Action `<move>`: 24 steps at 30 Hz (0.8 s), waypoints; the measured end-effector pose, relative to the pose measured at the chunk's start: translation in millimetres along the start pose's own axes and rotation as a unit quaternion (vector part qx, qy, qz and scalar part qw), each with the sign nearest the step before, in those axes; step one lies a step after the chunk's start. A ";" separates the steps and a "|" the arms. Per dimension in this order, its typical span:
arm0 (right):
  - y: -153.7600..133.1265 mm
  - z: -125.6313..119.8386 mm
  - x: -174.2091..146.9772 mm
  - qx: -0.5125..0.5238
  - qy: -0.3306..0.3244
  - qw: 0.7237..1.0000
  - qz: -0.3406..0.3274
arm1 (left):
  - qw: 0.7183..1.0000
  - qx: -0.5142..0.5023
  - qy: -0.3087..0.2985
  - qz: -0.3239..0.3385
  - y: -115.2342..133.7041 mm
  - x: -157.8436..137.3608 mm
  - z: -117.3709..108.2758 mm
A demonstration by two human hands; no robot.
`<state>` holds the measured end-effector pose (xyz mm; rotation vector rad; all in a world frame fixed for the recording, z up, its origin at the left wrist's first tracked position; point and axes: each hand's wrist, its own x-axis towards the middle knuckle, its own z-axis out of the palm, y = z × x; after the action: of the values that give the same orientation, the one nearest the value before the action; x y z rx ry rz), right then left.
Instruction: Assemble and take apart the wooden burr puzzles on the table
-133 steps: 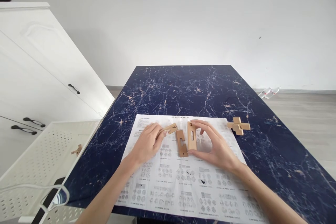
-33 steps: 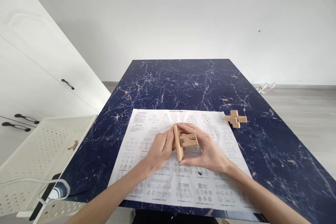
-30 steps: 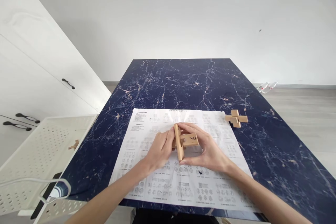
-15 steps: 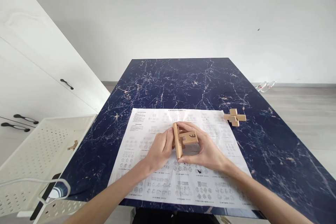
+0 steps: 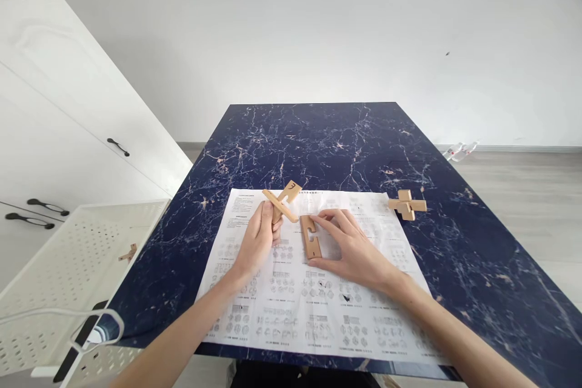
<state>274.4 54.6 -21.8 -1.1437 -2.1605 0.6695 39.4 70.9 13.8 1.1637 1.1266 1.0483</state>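
My left hand (image 5: 258,239) is closed on two crossed wooden puzzle pieces (image 5: 287,195), raised over the left part of the printed sheet. One of them bears a black mark like a 3 and shows a notch. Between thumb and fingers, my right hand (image 5: 348,248) grips a separate flat wooden puzzle piece (image 5: 311,245) by its two ends. That piece has a notch in its right side and a short dark mark at its near end. Whether it touches the paper I cannot tell. Beneath both hands lies the creased instruction sheet (image 5: 282,330), printed with small diagrams.
An assembled wooden cross puzzle (image 5: 406,205) sits by the sheet's far right corner on the dark blue marbled table (image 5: 309,145). Left of the table stands a white perforated cart (image 5: 50,260) holding another small wooden piece (image 5: 128,252). A white cable (image 5: 119,321) hangs near the table's left edge.
The wooden pieces held together between both hands have come apart. My left hand has moved left and away with the crossed pair, while my right hand keeps the notched piece.
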 end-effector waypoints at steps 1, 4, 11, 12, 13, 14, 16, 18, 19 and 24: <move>-0.1 0.5 0.1 -0.003 0.001 1.000 0.000 | 1.000 0.005 -0.006 0.001 0.4 -0.1 0.0; -3.3 0.6 1.0 -0.005 0.003 1.000 -0.010 | 1.000 0.018 -0.019 0.005 3.1 -1.2 2.0; -7.5 3.4 3.7 -0.031 0.033 0.999 0.015 | 0.998 0.047 -0.041 0.023 7.2 0.7 2.1; -7.0 3.7 3.9 -0.029 0.034 0.999 0.015 | 0.998 0.046 -0.046 0.019 7.0 1.1 1.7; -6.4 3.6 4.0 -0.024 0.033 0.999 0.014 | 0.998 0.044 -0.051 0.016 6.8 1.3 1.3; -5.9 3.1 4.2 -0.018 0.033 0.999 0.013 | 0.997 0.042 -0.056 0.014 6.6 1.4 1.0; -5.3 1.0 4.5 -0.010 0.033 0.999 0.012 | 0.997 0.038 -0.066 0.010 6.4 1.1 0.5; -5.2 -1.9 4.8 -0.005 0.022 1.000 0.009 | 0.997 0.036 -0.069 0.006 6.7 0.5 0.0; -5.3 -3.2 4.9 -0.003 0.016 1.000 0.010 | 0.997 0.040 -0.064 0.004 7.1 0.1 -0.4; -7.4 -7.8 5.0 0.003 0.008 0.999 0.034 | 0.997 0.076 -0.001 0.004 10.6 -1.4 -2.6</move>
<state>273.6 56.4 -10.1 -1.2204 -2.1134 0.6944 36.2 71.0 24.3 1.2885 1.2182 0.9815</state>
